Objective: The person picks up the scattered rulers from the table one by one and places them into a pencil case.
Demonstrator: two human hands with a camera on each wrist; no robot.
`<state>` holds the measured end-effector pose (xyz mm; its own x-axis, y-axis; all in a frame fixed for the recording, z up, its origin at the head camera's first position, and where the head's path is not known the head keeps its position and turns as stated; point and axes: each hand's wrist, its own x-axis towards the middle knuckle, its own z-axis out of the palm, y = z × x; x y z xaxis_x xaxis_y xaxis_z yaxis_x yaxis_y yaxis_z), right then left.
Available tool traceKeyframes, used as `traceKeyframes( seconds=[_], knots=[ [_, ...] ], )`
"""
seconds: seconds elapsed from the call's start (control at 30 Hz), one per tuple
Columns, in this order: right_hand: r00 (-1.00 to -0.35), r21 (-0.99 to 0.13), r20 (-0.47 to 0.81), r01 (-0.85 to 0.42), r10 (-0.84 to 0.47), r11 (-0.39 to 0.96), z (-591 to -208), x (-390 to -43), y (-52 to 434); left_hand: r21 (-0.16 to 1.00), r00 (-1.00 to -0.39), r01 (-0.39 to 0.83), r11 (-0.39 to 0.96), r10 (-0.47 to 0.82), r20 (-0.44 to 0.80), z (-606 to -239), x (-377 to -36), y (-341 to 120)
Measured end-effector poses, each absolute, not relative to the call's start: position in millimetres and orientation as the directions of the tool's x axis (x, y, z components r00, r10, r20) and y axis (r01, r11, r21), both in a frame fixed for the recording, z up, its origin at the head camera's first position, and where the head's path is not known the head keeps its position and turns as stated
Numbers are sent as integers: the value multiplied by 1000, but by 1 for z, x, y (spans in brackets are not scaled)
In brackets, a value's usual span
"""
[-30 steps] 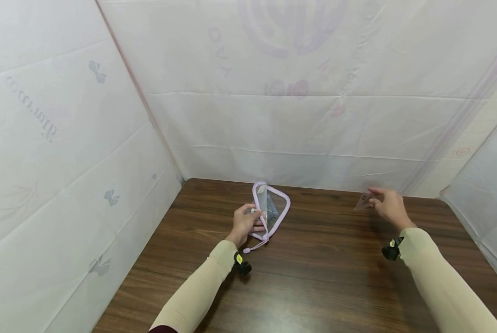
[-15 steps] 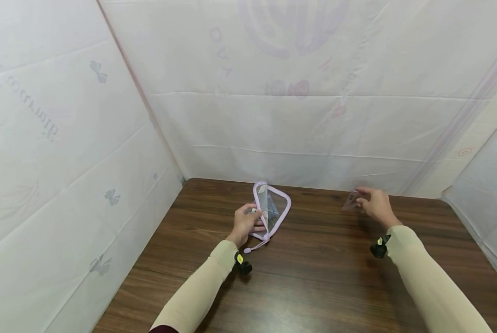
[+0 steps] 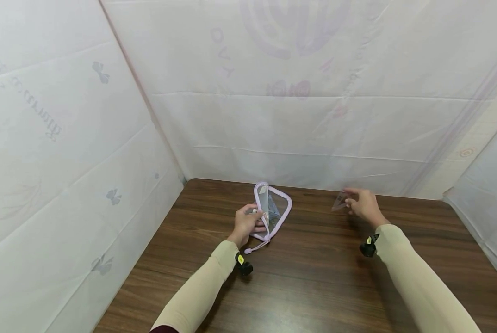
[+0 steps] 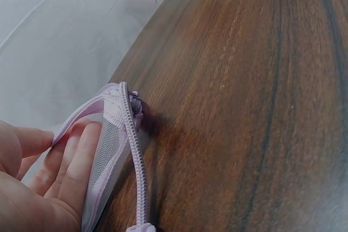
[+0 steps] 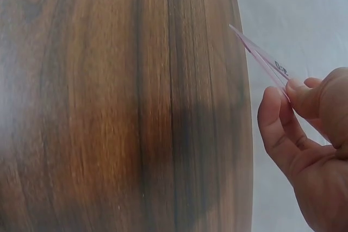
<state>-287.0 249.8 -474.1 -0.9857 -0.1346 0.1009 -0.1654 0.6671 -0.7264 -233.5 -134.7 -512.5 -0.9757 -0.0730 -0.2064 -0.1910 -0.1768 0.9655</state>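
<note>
My left hand [image 3: 245,224] holds the mouth of a lilac-edged mesh zipper pouch [image 3: 289,203] near the back of the table. In the left wrist view the thumb pinches the pouch's edge, and the other fingers lie inside the opening against the mesh [image 4: 111,148]. Through the mesh shows a bluish clear piece [image 3: 273,208]; its full outline is hidden. To the right, my right hand [image 3: 366,206] pinches a small clear pinkish set square [image 3: 339,202] between thumb and fingers, above the table. Dark markings show on the set square [image 5: 262,58] in the right wrist view.
The brown wooden table [image 3: 307,277] runs back to a pale printed cloth wall [image 3: 248,125]. Similar cloth stands at the left [image 3: 65,152] and right. A braided lilac cord [image 4: 138,177] hangs from the pouch's zipper end.
My right hand has moved left with the set square, toward the pouch. The left hand and the pouch have stayed nearly in place.
</note>
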Motion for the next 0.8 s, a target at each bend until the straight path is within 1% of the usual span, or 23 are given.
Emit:
traceKeyframes(
  seconds=[0.23,0.5,0.8],
  knots=[
    [-988,-739,70,-145,-139,658,-475,-290,241,965,-975,-197,-171,-73,-212,-511,-233,-134],
    [-982,-749,69,-167,-176,641,-477,-295,228,967,-976,-200,-160,-55,-211,-511,-232,-136],
    [-975,-749,68,-190,-211,635,-478,-302,209,965,-975,-197,-172,-71,-212,-511,-233,-135]
  ],
)
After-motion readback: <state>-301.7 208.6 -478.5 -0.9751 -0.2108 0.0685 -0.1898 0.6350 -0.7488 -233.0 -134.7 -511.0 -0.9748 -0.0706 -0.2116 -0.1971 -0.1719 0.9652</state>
